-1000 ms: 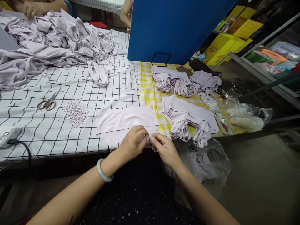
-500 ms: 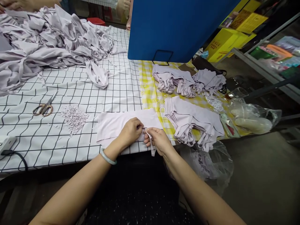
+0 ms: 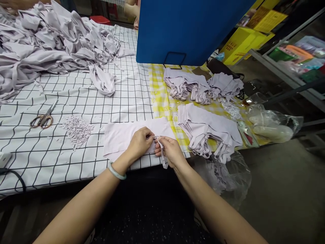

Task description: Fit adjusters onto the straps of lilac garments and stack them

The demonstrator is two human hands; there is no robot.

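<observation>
A flat pale lilac fabric panel point(image 3: 119, 135) lies at the table's front edge, beneath my hands. My left hand point(image 3: 141, 141) is closed in a pinch at a narrow fabric strap point(image 3: 164, 160), near the panel's right end. My right hand point(image 3: 170, 151) also pinches this strap, its fingertips almost touching those of the left. The strap's loop hangs down below the right fingers. What lies right between the fingertips is too small to make out. To the right, a stack of similar pieces with strap loops point(image 3: 209, 130) lies fanned out.
Scissors point(image 3: 43, 118) and a heap of small fabric snippets point(image 3: 78, 131) lie to the left. A large pile of lilac fabric point(image 3: 63, 44) covers the back left. A blue board point(image 3: 182, 30) stands at the back. More stacked pieces point(image 3: 188, 83) and a plastic bag point(image 3: 275, 125) are on the right.
Both hands stay at the same spot, fingertips still together on the strap. The dark tip that showed between them is less visible. The whole view has shifted slightly.
</observation>
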